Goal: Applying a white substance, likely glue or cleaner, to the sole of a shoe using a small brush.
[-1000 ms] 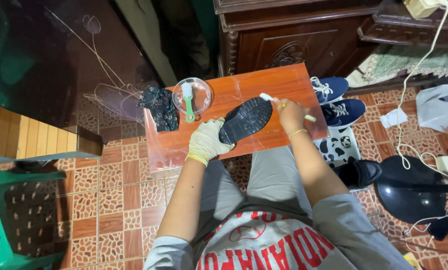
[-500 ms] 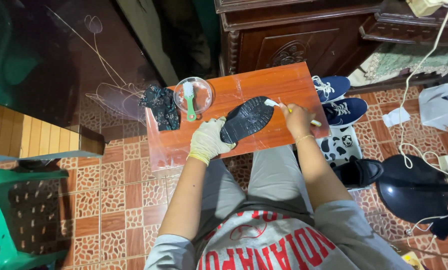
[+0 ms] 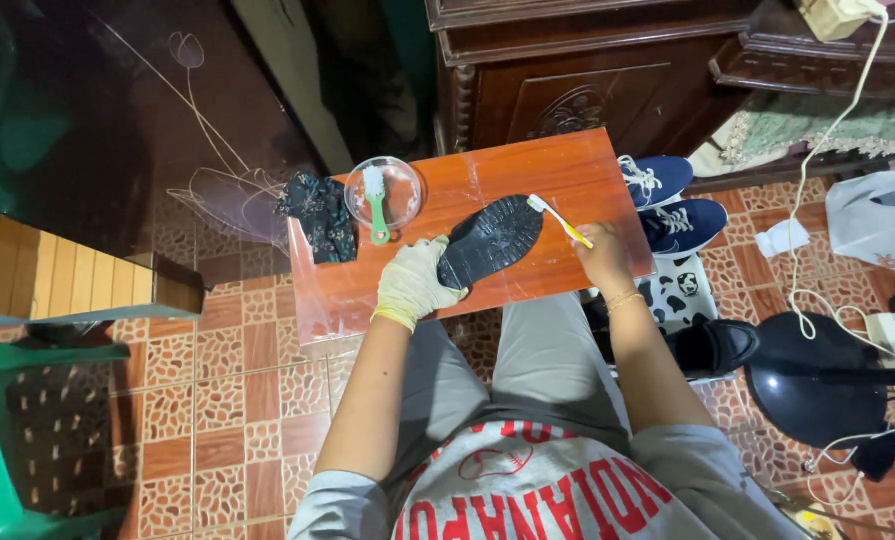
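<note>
Tiled floor, low red-brown table (image 3: 527, 175). Dark patterned cloth (image 3: 319, 215) at its 9 o'clock edge. Clear bowl (image 3: 383, 190) next, green-handled brush (image 3: 376, 205) lying across it. Gloved left hand (image 3: 414, 282) closed on the heel of black shoe (image 3: 490, 240), sole up, table centre. Right hand (image 3: 600, 258), 3 o'clock, fingers pinched on yellow toothbrush (image 3: 559, 219), bristles at the toe.
</note>
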